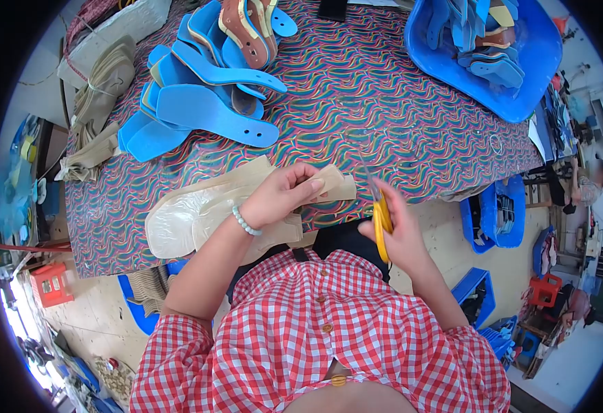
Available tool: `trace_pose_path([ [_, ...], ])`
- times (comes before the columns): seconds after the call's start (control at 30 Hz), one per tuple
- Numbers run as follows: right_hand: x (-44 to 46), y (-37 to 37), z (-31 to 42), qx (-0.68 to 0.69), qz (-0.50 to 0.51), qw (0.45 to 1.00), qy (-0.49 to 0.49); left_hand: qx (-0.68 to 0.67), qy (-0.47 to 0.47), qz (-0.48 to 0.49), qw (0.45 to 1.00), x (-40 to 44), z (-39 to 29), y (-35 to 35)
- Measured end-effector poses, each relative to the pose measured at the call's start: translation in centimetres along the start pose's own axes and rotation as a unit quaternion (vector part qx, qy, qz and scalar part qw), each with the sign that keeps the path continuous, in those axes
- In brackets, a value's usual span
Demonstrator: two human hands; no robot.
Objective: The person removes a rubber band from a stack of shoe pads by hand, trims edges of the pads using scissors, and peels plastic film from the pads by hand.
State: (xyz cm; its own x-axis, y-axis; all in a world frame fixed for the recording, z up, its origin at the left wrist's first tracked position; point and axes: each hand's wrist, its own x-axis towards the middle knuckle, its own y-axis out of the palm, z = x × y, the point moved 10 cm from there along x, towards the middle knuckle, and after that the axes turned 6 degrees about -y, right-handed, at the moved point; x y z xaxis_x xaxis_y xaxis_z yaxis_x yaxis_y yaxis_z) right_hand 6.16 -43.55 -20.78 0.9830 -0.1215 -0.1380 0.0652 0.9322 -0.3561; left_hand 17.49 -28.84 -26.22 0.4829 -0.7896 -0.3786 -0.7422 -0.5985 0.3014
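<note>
My left hand (281, 195) pinches the narrow end of a beige insole-shaped piece (330, 180) between thumb and fingers. Beneath that hand and wrist, more beige insole-shaped pieces (174, 224) lie flat near the table's front edge, some with a shiny surface. Yellow-handled scissors (382, 227) are in my right hand (403, 230), fingers wrapped round the handles. Their blades point away from me, to the right of the held piece and apart from it. Blue insoles (212, 113) with small holes at one end are heaped beyond my left hand.
A blue basin (515, 96) of insoles stands at the table's far right. Tied beige bundles (105, 86) lie at the left edge. The table has a wavy-patterned cover (343, 82). Blue bins (504, 213) and a red stool (52, 284) stand on the floor. Another person (594, 182) is far right.
</note>
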Motion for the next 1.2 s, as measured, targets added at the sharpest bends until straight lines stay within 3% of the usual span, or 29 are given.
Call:
trace_pose_path([
  [0.13,-2.4,2.0,0.0,-0.112,0.123,0.985,0.046,-0.003,-0.001,0.014,1.0,0.1,-0.2,-0.3],
  [0.47,-1.4,3.7,-1.0,-0.081,0.144,0.986,0.017,-0.004,-0.005,-0.012,1.0,-0.4,-1.0,-0.8],
  [1.2,1.3,4.8,-0.3,-0.046,0.164,0.985,0.006,-0.009,0.008,0.036,0.999,0.0,-1.5,0.7],
])
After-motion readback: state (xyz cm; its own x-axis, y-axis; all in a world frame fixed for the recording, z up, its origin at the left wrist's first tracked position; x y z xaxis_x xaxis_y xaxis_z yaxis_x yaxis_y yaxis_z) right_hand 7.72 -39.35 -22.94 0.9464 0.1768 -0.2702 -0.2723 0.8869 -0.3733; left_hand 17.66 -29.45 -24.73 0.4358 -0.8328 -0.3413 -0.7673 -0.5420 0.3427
